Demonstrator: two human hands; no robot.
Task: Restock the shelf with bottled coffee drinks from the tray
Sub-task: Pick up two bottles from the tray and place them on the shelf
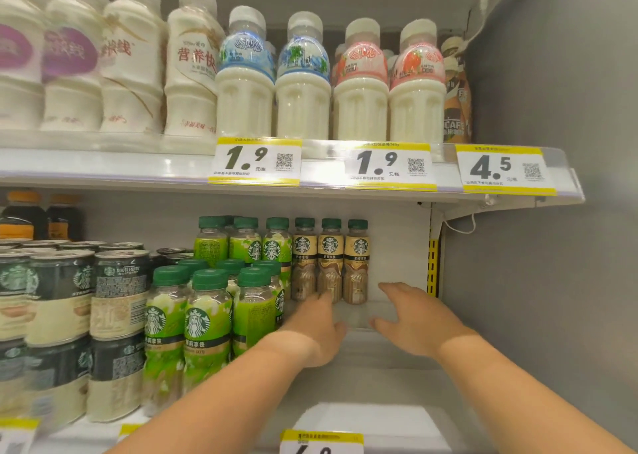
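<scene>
Left hand [316, 329] outstretched, right hand [414, 319] fingers spread, empty

on the lower shelf [379, 367], three coffee bottles [330, 260] stand side by side at the back, right of centre. left of them runs a block of latte bottles [203, 319], several rows deep from the back to the front edge. further left stand stacked cans [117, 315], and behind those, at the far left, two dark bottles [41, 215]. the left hand [310, 329] reaches in just before the three coffee bottles, its fingers [322, 300] at their bases; the right hand [414, 319] lies to its right over the bare shelf floor. above, the upper shelf [138, 167] carries a row of milk drink bottles [303, 81], with price tags [390, 167] along its front edge.
</scene>
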